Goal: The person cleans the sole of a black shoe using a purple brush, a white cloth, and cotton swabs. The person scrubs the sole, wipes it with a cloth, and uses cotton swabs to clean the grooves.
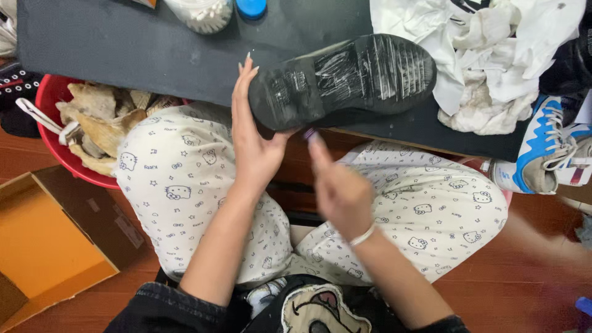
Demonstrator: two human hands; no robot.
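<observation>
— What sat closest to the camera?

— The person's knees in patterned cream pyjama trousers (185, 185), and above them both bare forearms reaching forward. The right hand (339, 188) was blurred, raised just below the shoe's heel end, fingers loosely curled; something small and purplish seemed pinched at its fingertips, but I could not tell what, or how firmly.

— And the left hand?

— The left hand (253, 132) was open, fingers straight and together, palm pressed flat against the heel end of the black shoe (345, 77), bracing rather than gripping it.

— How did the shoe lie?

— Sole up on the dark table edge (123, 49), long axis running left to right, toe pointing right, away from both hands. The left hand touched it; the right was just beside it, apart.

— Beyond that?

— Crumpled white cloths (493, 55) to the right, a blue-and-white sneaker (542, 148), a red basin (49, 98) at left, an open cardboard box (43, 246).
</observation>
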